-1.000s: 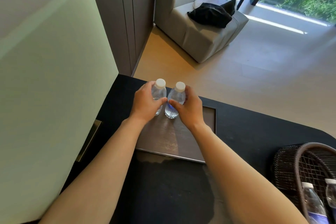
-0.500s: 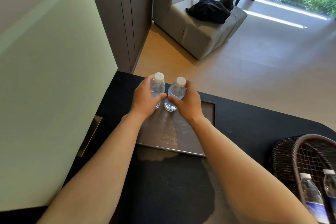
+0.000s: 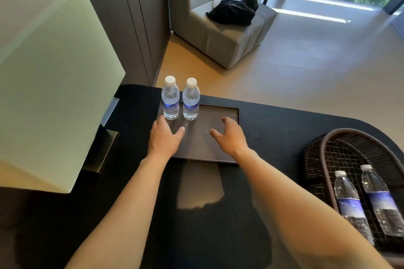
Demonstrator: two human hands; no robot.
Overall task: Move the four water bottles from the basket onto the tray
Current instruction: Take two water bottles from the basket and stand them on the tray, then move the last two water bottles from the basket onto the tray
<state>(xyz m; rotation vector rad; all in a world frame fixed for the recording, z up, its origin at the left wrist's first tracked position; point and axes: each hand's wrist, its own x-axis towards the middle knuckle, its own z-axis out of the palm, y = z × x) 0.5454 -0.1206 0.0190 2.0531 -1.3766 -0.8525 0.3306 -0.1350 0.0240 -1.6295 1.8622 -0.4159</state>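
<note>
Both hands [image 3: 197,137] empty, fingers spread above tray [image 3: 227,113]; right half free.

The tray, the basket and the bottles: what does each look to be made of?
Tray: likely dark wood or veneer, satin finish; faint grain and soft sheen show. Basket: woven dark wicker or rattan-like strands with an open lattice; natural or synthetic is unclear. Bottles, two upright on the tray and two lying in the basket: clear thin plastic, see-through ribbed walls, white caps, blue labels.
</note>
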